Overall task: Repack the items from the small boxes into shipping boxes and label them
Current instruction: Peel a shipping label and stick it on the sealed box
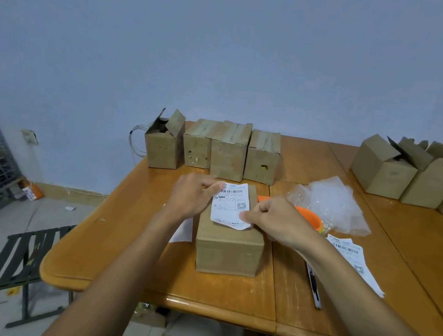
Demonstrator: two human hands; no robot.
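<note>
Both hands (191, 196) (278, 220) pinch a label (229, 204) onto a closed box (229, 242); table (119, 253) beneath.

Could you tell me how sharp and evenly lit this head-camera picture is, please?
Head view: dim bluish light with no glare; wide-angle distortion bows the table edge; the right border smears; print on the label is too soft to read.

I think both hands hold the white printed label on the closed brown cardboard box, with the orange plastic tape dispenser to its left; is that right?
No: the head view shows the orange plastic tape dispenser to the right of the closed brown cardboard box, behind the right hand.
</note>
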